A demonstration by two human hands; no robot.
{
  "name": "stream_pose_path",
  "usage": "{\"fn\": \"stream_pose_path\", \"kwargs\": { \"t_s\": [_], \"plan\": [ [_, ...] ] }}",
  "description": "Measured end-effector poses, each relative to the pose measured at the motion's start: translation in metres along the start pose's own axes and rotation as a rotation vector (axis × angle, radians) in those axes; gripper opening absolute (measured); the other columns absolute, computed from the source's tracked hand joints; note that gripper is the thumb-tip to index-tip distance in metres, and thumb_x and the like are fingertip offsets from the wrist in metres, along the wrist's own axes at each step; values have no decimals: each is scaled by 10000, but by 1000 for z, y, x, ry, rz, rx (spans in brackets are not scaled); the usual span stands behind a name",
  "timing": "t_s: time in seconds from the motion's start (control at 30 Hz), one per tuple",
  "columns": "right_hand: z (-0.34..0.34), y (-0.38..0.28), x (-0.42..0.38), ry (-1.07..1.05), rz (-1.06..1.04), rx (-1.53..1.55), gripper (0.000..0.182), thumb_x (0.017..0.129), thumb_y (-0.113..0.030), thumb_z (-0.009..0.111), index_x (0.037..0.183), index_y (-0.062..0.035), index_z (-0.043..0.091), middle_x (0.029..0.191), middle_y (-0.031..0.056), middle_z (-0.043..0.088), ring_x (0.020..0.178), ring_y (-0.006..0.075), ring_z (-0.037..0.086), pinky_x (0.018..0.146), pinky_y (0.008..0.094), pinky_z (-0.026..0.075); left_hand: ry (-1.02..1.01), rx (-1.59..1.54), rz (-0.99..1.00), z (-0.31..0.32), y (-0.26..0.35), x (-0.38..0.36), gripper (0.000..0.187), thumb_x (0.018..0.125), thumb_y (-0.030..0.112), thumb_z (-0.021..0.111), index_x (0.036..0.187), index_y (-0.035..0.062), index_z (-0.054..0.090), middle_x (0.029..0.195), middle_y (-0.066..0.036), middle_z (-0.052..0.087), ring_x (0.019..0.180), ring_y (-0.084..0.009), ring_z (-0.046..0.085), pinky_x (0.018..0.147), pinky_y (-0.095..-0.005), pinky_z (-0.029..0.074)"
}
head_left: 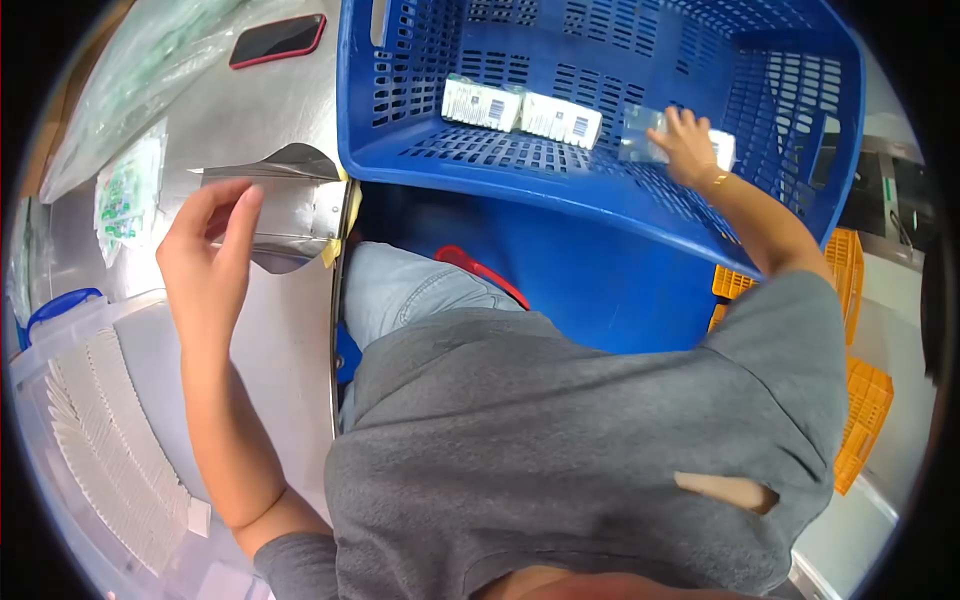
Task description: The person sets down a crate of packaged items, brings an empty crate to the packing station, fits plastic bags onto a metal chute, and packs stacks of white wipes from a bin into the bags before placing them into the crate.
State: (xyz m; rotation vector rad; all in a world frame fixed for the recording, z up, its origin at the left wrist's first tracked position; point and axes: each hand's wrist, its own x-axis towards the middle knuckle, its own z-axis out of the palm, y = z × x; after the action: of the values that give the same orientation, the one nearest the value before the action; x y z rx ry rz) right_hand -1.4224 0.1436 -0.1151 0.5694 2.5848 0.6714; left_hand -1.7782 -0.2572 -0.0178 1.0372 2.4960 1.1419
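Observation:
My right hand [688,150] reaches into the blue crate [600,195], its fingers spread over a clear-and-white packet [642,135] at the crate's right part. Whether the fingers grip the packet cannot be made out. To the left of it in the crate lie two white labelled packs [560,120], side by side. My left hand [215,235] is raised over the metal table, beside a shiny metal holder [300,208] with yellow tape at its edge. Its thumb and fingers curve toward each other with a gap between them, and nothing shows in them.
A red-edged phone [278,41] lies on the metal table, near plastic bags [130,90] and a green-printed packet [130,195]. At lower left, a clear bin [140,330] holds rows of white cards [120,450]. Orange crates [862,420] stand at right.

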Motion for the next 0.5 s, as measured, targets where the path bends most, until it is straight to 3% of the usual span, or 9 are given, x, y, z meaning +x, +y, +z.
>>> {"fn": "stream_pose_path", "kwargs": {
  "t_s": [0.1,0.27,0.33,0.37,0.4,0.43,0.47,0.5],
  "plan": [
    [55,-19,33,-94,-62,-38,493,634,-126,674,1081,-285,541,1164,126,411,1048,300,436,773,430,373,-7,76,-148,-21,-23,-11,225,844,163,645,976,-18,641,879,-84,667,815,-135,621,746,-238,469],
    [99,-41,72,53,-21,56,522,637,-126,690,1118,-259,537,1175,135,421,1098,319,421,808,456,383,-12,63,-352,-60,-74,-35,230,862,166,618,995,-22,633,895,-64,651,841,-111,585,766,-232,448],
    [132,-31,72,159,-96,309,652,547,-146,760,1151,-165,516,1271,242,415,1176,399,410,947,495,356,-33,26,-453,-80,-90,-45,249,881,182,600,1011,-29,625,918,-50,633,877,-94,559,794,-223,429],
    [148,-24,74,238,-137,435,695,547,-168,763,1186,-148,488,1279,282,409,1162,428,425,957,500,353,-14,44,-443,-88,-98,-44,260,882,199,597,1007,-27,626,907,-48,632,860,-98,562,779,-227,432],
    [148,-23,78,209,-71,473,737,544,-185,768,1210,-137,458,1257,249,430,1144,423,436,948,493,367,1,62,-428,-88,-111,-33,272,883,217,594,1002,-25,627,897,-46,631,844,-102,565,763,-231,435],
    [102,-17,84,-91,-47,536,775,547,-223,781,1233,-133,431,1232,215,446,1140,401,442,941,475,381,93,-27,-444,-88,-127,-22,286,876,234,600,996,-24,629,893,-45,632,841,-110,574,747,-237,443],
    [44,-26,89,-118,46,489,792,545,-270,795,1230,-106,432,1198,190,462,1121,379,451,949,449,375,154,-82,-489,-88,-136,-4,299,869,246,605,1001,-21,629,901,-53,635,847,-122,586,745,-251,455],
    [48,-22,101,155,26,526,755,587,-260,785,1229,-80,429,1201,188,463,1116,372,452,958,436,366,261,-169,-488,-82,-150,17,315,868,259,602,1005,-24,634,911,-64,640,834,-132,596,736,-257,464]
  ]
}}
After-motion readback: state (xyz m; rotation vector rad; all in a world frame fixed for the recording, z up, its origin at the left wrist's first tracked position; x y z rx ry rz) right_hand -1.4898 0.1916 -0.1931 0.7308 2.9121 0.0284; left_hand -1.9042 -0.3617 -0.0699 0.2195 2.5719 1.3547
